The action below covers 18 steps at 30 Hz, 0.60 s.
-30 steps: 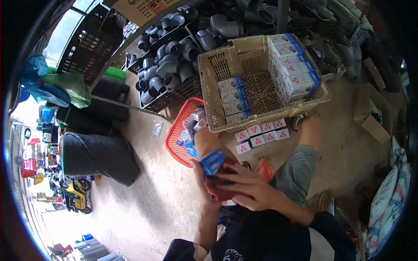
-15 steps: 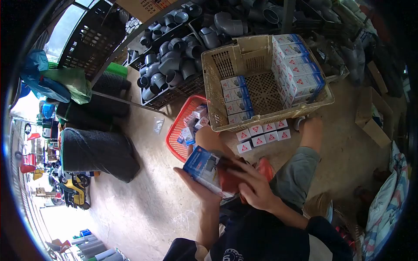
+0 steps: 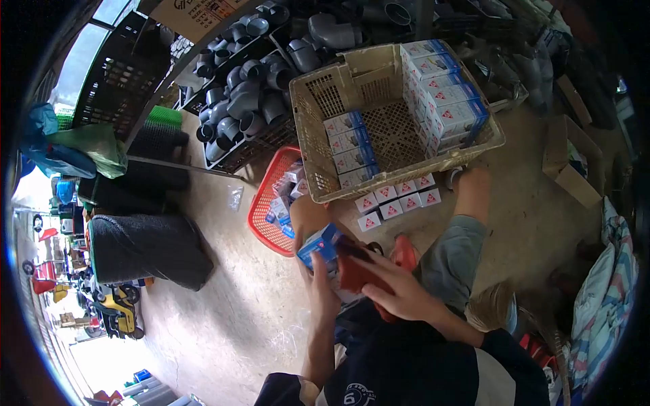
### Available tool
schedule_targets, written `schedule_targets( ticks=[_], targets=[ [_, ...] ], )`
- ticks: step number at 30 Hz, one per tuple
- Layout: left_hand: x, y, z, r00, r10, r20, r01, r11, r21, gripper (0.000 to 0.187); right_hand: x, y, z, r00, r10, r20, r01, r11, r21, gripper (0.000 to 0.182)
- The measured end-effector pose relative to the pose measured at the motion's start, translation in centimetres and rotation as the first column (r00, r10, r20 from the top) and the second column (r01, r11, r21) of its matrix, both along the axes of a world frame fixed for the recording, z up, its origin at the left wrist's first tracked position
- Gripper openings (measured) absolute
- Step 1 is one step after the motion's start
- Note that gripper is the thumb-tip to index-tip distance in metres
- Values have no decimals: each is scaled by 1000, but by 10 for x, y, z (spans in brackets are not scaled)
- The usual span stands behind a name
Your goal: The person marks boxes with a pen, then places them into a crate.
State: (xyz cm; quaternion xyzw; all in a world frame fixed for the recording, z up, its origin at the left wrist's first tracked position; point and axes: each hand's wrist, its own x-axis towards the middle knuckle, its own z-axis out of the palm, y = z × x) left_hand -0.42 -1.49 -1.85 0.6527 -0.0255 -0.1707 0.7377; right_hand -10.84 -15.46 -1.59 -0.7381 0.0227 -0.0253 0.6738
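Observation:
My left hand (image 3: 323,292) grips a blue and white box (image 3: 321,250) above my lap, its thumb across the face. My right hand (image 3: 401,292) holds a reddish-brown cloth (image 3: 359,271) against the right side of that box. Beyond my knees stands a beige plastic crate (image 3: 399,168), with stacked white and blue boxes (image 3: 452,116) on its right and a shorter row (image 3: 353,149) on its left. Several small white boxes (image 3: 391,209) with red marks sit on the floor by the crate's near edge. A red basket (image 3: 261,215) with small packages is left of the crate.
Grey pipe fittings (image 3: 244,98) fill black crates behind. A rolled dark mesh (image 3: 149,250) stands at left. An open cardboard box (image 3: 572,159) and a striped sheet (image 3: 601,298) are at right. A metal bar (image 3: 189,167) crosses low at left.
The held box has turned and moved slightly right, and my left thumb now lies across it. The crate and surroundings appear shifted left and up as the view moved.

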Motion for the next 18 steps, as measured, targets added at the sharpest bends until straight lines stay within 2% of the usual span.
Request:
schedule_targets(
  ticks=[1,4,5,8,9,10,12,14,15,18],
  targets=[
    [-4,3,-4,987,-28,-161,13,996,-92,59,4,4,4,998,16,59,-11,995,-96,56],
    [-20,1,1,967,-254,-10,252,955,154,57,22,3,10,961,-260,91,272,948,-165,57],
    [-31,5,-6,974,-221,-41,225,959,175,55,31,-1,16,941,-336,46,338,939,-62,58],
    [-18,6,-11,981,-191,23,187,974,132,53,19,10,7,961,-213,177,251,940,-230,59],
    [-13,4,-4,995,-99,-5,99,995,24,50,8,19,12,966,-182,182,228,934,-275,58],
    [-1,11,-6,978,-104,-178,95,994,-62,49,4,20,10,974,-154,164,192,948,-252,58],
    [-4,-1,16,987,-40,-155,38,999,-11,48,-3,19,5,988,-93,127,117,972,-204,57],
    [-21,-8,7,984,-180,11,175,969,175,55,4,13,9,973,-233,1,233,972,-44,56],
    [-24,-9,5,984,-175,-19,176,970,171,55,9,8,11,954,-291,-68,293,955,31,55],
    [-30,-8,1,983,-148,-108,164,974,159,58,19,0,16,964,-253,82,259,963,-76,54]
  ],
)
